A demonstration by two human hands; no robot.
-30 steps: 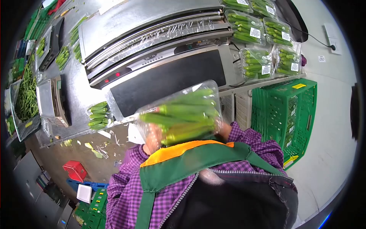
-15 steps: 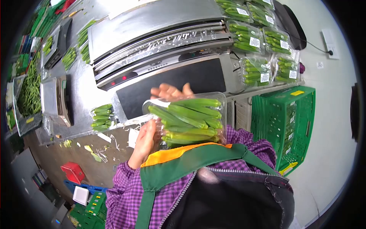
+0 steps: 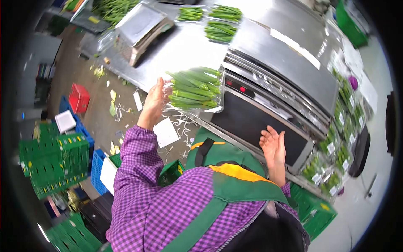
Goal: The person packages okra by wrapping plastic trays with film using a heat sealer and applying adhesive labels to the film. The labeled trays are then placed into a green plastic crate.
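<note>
My left hand (image 3: pixel 154 103) grips the left edge of a clear pack of green okra (image 3: pixel 195 89), its thumb at the rim. The pack is over the front edge of the steel table (image 3: pixel 168 59), to the left of the black pad of the wrapping machine (image 3: pixel 252 122). Over that pad's front part, my right hand (image 3: pixel 273 147) is raised with fingers apart and nothing in it. Three more packs of green vegetables (image 3: pixel 220 31) lie behind on the table.
A scale (image 3: pixel 140 27) stands at the table's back left. Labelled packs (image 3: pixel 331 145) lie to the right of the machine. Green crates (image 3: pixel 54 155), a red crate (image 3: pixel 79 98) and scraps are on the floor at left. Another green crate (image 3: pixel 312 212) is below right.
The view has turned left. My right hand has come away from the pack and is apart from it, while my left hand has carried the pack left of the black pad.
</note>
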